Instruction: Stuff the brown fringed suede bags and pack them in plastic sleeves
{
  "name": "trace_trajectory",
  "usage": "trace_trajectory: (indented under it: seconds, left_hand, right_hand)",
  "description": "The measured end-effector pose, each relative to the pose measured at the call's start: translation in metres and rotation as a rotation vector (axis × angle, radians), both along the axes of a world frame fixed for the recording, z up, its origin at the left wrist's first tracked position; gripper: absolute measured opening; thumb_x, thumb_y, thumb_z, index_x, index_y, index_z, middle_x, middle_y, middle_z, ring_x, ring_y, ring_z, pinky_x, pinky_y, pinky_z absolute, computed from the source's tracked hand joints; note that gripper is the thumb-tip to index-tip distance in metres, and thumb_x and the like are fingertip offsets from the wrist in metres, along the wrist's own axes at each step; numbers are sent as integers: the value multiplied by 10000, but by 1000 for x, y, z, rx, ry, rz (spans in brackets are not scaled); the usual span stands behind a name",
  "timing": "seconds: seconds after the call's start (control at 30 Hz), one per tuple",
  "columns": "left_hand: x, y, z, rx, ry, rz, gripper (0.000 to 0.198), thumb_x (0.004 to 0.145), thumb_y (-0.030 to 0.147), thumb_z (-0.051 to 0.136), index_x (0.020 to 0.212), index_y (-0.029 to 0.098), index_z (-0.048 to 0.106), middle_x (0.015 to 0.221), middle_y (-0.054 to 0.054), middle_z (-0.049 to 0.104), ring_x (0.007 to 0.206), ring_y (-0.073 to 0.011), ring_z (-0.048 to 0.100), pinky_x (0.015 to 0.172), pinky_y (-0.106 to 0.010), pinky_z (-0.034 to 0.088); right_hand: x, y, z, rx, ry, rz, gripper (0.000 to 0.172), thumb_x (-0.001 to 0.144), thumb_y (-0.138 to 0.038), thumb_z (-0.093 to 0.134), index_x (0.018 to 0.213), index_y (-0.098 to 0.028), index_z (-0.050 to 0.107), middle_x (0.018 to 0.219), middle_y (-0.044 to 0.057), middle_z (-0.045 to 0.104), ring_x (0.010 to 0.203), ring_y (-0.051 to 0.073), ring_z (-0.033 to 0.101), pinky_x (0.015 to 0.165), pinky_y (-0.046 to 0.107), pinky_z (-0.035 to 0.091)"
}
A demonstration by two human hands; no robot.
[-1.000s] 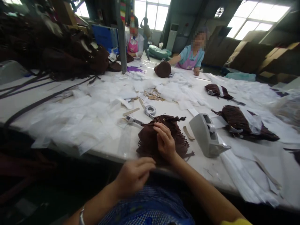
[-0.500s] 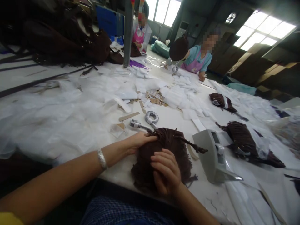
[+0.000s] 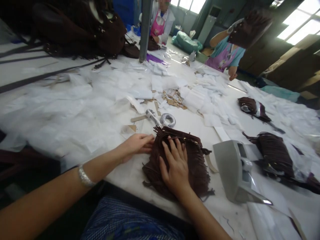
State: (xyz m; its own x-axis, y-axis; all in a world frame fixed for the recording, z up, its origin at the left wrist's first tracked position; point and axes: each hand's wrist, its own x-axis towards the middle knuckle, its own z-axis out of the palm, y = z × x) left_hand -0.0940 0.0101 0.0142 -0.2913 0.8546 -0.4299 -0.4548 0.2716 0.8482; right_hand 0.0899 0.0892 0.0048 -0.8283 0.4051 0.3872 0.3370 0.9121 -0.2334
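Note:
A dark brown fringed bag (image 3: 197,166) lies flat on the white table in front of me, its fringe hanging toward my side. My right hand (image 3: 175,163) rests on it with fingers spread and palm down. At the bag's left edge is my left hand (image 3: 138,144), fingers stretched out and close together, the tips touching or nearly touching the bag. A braided tassel cord (image 3: 206,151) sticks out at the bag's upper right. Just behind the bag lie a wrapped coiled strap (image 3: 168,120) and a second wrapped strap piece (image 3: 152,116).
A grey tape dispenser (image 3: 231,170) stands right of the bag. Two wrapped fringed bundles (image 3: 275,155) (image 3: 253,108) lie farther right. White packing sheets (image 3: 57,116) cover the left. A metal post (image 3: 145,33) rises behind, near piled brown bags (image 3: 82,33). Two co-workers stand across the table.
My right hand has gone from curled above the bag to spread flat on it. My left hand has moved off its top to the left edge. One co-worker has raised a brown bag.

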Motion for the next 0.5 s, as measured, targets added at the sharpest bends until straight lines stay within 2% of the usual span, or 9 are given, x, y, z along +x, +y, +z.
trace_trajectory:
  seconds: [0.07,0.13,0.33,0.5]
  left_hand:
    - [9,-15,4,-52,105,-131,445,797,563,679,894,131,721,916,-93,746,835,-214,689,762,-316,539]
    - [17,-26,6,-31,173,-209,413,776,544,705,884,146,735,925,-77,752,855,-213,678,754,-296,521]
    - [31,-48,1,-49,-131,-154,446,790,565,676,948,150,725,950,-86,756,880,-206,679,813,-306,501]
    - [37,-47,6,51,73,-273,375,763,510,718,865,150,730,906,-53,752,852,-203,657,781,-277,476]
  right_hand:
    - [0,0,0,8,-13,0,542,934,-252,497,1466,-171,431,1577,98,335,1490,314,195,1199,568,182]
    - [1,0,0,7,-9,9,557,921,-245,498,1468,-172,426,1576,93,337,1493,311,185,1200,567,173]
    - [2,0,0,-19,30,24,581,876,-197,487,1455,-195,441,1546,61,395,1486,288,209,1211,545,149]
    - [2,-2,1,-11,27,41,621,843,-179,486,1462,-192,432,1552,65,382,1489,293,196,1209,551,142]
